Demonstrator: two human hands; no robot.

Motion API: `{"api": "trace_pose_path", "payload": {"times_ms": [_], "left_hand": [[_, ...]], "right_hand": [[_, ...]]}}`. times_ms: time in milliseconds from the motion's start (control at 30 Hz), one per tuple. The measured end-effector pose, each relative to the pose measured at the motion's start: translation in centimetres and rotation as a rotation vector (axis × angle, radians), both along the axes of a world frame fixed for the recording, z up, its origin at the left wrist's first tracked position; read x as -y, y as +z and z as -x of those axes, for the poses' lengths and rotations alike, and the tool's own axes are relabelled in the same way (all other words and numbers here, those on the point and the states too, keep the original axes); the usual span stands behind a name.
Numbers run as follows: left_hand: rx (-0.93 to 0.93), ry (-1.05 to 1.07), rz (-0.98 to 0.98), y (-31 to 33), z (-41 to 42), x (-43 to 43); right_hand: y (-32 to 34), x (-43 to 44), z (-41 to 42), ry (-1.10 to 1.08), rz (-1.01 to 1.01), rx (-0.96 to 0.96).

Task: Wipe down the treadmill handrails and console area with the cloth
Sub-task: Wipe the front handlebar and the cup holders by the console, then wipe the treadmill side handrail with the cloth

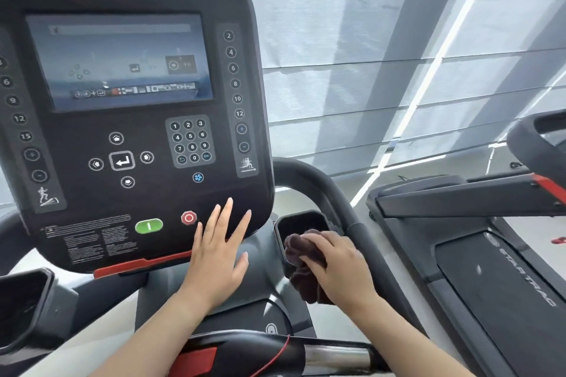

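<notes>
The dark Star Trac treadmill console (128, 138) fills the left of the head view, with a screen, keypads, a green start button and a red stop button. My left hand (219, 254) lies flat with fingers spread on the console's lower right corner, holding nothing. My right hand (340, 266) grips a bunched dark brown cloth (301, 266) and presses it at the black cup holder (301, 222) right of the console. The curved right handrail (330, 193) runs just behind that hand.
A front crossbar with a red part, a red cord and a chrome sensor grip (333, 356) runs below my arms. A second cup holder (21, 303) sits at the lower left. Another treadmill (490, 254) stands to the right. Grey window blinds (367, 55) hang behind.
</notes>
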State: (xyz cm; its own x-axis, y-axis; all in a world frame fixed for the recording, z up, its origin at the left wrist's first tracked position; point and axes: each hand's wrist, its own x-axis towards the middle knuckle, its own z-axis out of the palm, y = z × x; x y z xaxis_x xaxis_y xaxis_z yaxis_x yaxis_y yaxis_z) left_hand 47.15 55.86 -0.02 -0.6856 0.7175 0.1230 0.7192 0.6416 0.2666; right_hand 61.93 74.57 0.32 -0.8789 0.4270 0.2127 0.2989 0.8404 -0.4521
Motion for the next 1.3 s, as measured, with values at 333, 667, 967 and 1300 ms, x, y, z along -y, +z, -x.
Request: {"api": "trace_pose_path", "payload": {"times_ms": [333,667,967,1300], "left_hand": [[0.099,-0.168,0.032,0.6,-7.5,-6.3],[0.132,-0.257,0.127,-1.2,-15.1,-6.8],[0.005,-0.195,0.373,-1.7,-16.3,-7.3],[-0.017,-0.206,0.366,-1.8,-16.5,-7.1]], "right_hand": [[-0.4,-5.2,-6.4,-0.361,0.023,0.215],[-1.6,-3.2,-14.8,-0.429,0.107,0.166],[-1.3,-5.4,-12.2,-0.417,0.182,0.178],[-2.1,-1.1,-23.1,-0.462,0.178,0.166]]}}
